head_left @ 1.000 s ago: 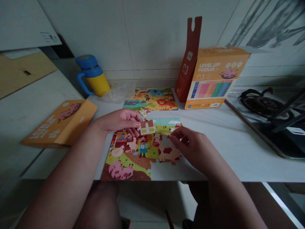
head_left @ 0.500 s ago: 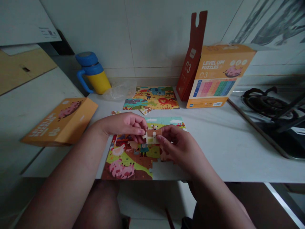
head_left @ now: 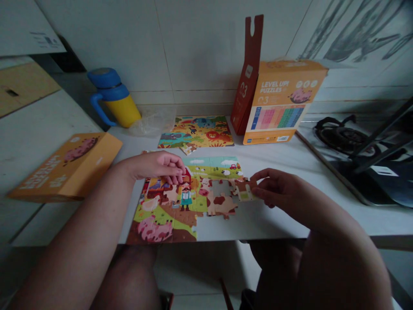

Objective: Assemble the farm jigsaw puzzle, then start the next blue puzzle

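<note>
Farm puzzle (head_left: pixel 155 228): flat, incomplete; gap (head_left: pixel 221 188) above cow's back. L hand (head_left: pixel 158 165): over upper L part, half open, fingers loosely bent, nothing seen in grip. R hand (head_left: pixel 279 187): nearly closed, thumb/fingers pinching R end of loose piece (head_left: pixel 244 189). Piece: just R of gap, R hand nearer; long axis approx. L–R, far end partly hidden.

Bottle (head_left: pixel 115 99) stands behind the box (head_left: pixel 69 165), left of puzzles (head_left: pixel 155 215)
</note>
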`<state>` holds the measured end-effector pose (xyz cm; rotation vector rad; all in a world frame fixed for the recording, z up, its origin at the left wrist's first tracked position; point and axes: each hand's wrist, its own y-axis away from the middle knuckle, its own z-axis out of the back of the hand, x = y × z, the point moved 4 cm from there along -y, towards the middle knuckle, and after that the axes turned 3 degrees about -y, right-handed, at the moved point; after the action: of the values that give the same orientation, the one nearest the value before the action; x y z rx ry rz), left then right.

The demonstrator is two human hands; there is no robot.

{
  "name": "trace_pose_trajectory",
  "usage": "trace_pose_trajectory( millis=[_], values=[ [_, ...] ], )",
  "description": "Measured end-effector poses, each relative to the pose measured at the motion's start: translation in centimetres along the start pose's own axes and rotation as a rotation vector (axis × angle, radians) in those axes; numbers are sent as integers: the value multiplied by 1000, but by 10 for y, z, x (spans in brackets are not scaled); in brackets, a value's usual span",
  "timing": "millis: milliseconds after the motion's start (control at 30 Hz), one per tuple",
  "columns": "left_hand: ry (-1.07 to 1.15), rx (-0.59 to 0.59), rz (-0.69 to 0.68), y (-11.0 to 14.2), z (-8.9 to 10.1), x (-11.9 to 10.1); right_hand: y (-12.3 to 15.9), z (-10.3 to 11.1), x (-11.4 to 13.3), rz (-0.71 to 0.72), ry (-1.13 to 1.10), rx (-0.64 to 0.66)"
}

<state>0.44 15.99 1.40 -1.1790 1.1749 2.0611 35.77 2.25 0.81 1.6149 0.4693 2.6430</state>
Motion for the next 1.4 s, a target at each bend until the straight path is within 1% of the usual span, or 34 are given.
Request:
trace_pose_trajectory(
  millis=[167,233,300,400,567,667,767,1100,1267,1400],
  values=[
    [10,0,10,2,0,-3,4,2,-1,-37,39,26],
    [18,2,13,2,0,-3,5,0,1,-48,25,64],
    [24,6,8,1,1,-3,6,-8,7,-49,19,100],
    [20,6,2,1,1,-2,6,-27,22,-26,53,147],
    [10,3,14,2,1,-1,8,-68,47,9,90,238],
    [8,6,17,2,1,0,9,-87,54,29,80,280],
    [16,12,13,2,2,2,7,-97,56,51,113,307],
    [20,28,0,0,2,4,3,-104,49,44,220,266],
    [11,28,-6,0,1,2,6,-105,54,51,296,237],
    [11,21,1,1,0,0,8,-103,58,51,313,250]
  ],
)
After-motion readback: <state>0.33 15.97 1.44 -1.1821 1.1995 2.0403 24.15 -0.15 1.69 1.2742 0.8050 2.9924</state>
